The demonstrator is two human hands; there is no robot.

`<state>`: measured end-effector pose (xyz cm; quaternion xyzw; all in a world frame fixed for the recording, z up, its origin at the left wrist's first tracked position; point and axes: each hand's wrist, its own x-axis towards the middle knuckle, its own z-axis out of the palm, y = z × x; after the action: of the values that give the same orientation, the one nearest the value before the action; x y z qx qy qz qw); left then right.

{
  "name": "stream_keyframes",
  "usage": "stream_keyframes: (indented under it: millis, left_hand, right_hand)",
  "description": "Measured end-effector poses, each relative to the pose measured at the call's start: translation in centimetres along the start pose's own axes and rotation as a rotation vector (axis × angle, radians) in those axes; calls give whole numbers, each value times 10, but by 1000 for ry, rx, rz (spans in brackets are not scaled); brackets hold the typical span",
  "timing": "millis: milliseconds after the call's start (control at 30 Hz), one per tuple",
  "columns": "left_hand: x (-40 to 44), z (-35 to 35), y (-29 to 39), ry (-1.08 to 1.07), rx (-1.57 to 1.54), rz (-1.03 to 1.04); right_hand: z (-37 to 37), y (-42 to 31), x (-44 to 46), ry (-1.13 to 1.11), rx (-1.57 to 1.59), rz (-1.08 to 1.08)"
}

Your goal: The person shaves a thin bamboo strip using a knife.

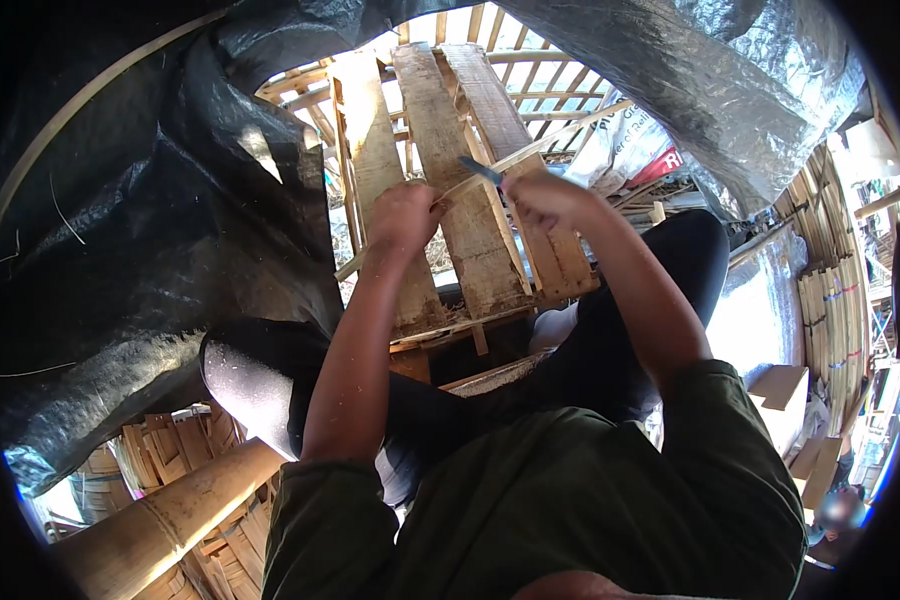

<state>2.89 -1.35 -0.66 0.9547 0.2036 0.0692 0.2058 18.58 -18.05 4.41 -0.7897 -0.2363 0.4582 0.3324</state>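
My left hand is closed around a long, pale bamboo strip, which runs slanting from lower left to upper right above a plank bench. In my right hand is a knife; its dark blade points up and left, close to the strip. Whether the blade touches the strip I cannot tell. The right hand is slightly blurred, and its grip hides the knife's handle. Beneath both hands lie the rough wooden planks of the bench, with gaps between them.
Black plastic sheeting hangs at the left, and silvery sheeting at the upper right. A printed white sack sits beyond the bench. Bundled strips stand at the right, above cardboard boxes. A thick bamboo pole lies lower left. Another person is at far right.
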Motion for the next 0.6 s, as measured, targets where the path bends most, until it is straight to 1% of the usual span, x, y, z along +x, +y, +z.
stream_keyframes:
  millis: [33,67,100,133,200,267,300,333,400,433,467,500,533,567,600]
  left_hand:
    - [1,0,0,2,-4,-3]
    - [0,0,0,19,1,-1]
    - [-2,1,1,34,6,0]
    - [-3,-1,3,31,4,-1]
    - [-1,-7,6,-52,29,-11]
    - [-1,-4,4,-37,21,3]
    - [-1,-3,2,-18,10,9]
    - [0,-2,1,-15,6,4]
    - [-2,0,2,28,40,27]
    - [0,0,1,25,41,35]
    - [1,0,0,5,38,11]
    - [1,0,0,-15,33,-17]
    - [0,1,0,-17,32,-14]
    - [0,1,0,6,27,4]
    - [-1,1,1,28,22,19]
  right_hand:
    - [-22,11,25,124,144,5]
    - [-29,7,30,245,286,12]
    - [-25,10,34,540,214,47]
    - [-9,25,45,626,-5,22]
    - [13,18,25,399,-131,68]
    - [-20,25,36,272,156,102]
    - [-47,55,70,271,330,85]
    - [-42,53,65,269,325,85]
    - [-10,41,33,339,-44,-52]
    - [8,20,20,271,-67,82]
    - [-2,23,20,215,-171,25]
    - [-28,31,34,192,71,37]
    - [-40,19,32,165,312,46]
    - [-44,12,29,445,239,68]
    - [-28,13,25,698,107,46]
